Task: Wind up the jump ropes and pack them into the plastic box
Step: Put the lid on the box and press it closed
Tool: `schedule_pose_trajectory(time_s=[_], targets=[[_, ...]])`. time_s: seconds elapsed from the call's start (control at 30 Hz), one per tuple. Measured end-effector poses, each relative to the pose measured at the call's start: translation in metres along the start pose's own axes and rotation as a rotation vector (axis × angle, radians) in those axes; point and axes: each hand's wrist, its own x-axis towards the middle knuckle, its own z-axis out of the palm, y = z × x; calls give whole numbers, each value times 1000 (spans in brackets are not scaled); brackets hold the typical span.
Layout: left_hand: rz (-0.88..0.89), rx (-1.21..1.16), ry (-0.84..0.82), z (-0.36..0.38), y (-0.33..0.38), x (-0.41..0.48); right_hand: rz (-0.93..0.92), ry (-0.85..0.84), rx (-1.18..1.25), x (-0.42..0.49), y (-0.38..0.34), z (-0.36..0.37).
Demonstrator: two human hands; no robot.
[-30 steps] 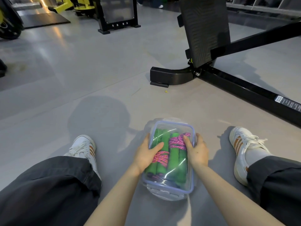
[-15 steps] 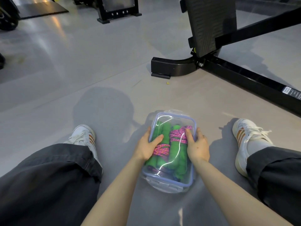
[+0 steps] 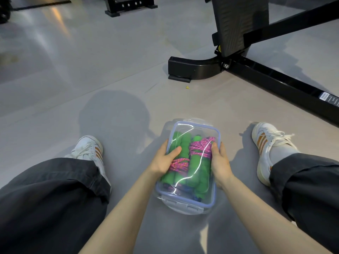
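The box [image 3: 183,208] sits on the floor [image 3: 128,99], its lid [image 3: 197,131] on and the wound ropes [image 3: 200,150] inside. The left hand [image 3: 164,161] and the right hand [image 3: 220,163] flank the box, each grip clasping its side, thumbs on the lid.

The white label [image 3: 330,97] on the black frame [image 3: 275,79] is too small to read.
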Motion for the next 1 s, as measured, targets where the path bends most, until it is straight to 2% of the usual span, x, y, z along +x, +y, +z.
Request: schedule_pose_trajectory(time_s=[0.03,0.07,0.13,0.2,0.23,0.27,0.3,0.37,0.47,0.57,0.63,0.73,0.83,0.9,1.0], targets=[[28,96,29,0,1,2,0,10,3,0,0,-1],[42,309,60,1,0,5,-1,30,1,1,2,-1],[31,892,166,4,6,2,1,107,-40,0,7,1],[261,1237,343,10,25,-5,43,192,-87,-6,13,3],[394,1320,389,15,37,-13,85,229,-108,-9,17,7],[454,1390,364,20,48,-20,126,256,-131,-16,17,10],[443,1429,269,26,56,-27,153,272,-148,-22,17,14],[210,1488,78,33,60,-42,89,254,-196,-34,15,24],[-17,1442,34,37,51,-63,-72,146,-356,-32,-1,23],[-93,1397,-14,48,39,-71,-85,77,-508,-18,-28,12],[-96,1413,17,57,32,-69,-136,33,-623,-9,-43,4],[-101,1436,80,66,18,-65,-319,-11,-783,3,-61,-2],[-80,1470,85,71,15,-65,-485,-78,-1138,14,-73,11],[-16,1423,119,69,17,-64,-552,-188,-1268,18,-73,28],[130,1345,201,55,11,-61,-547,-307,-1357,18,-64,48]])
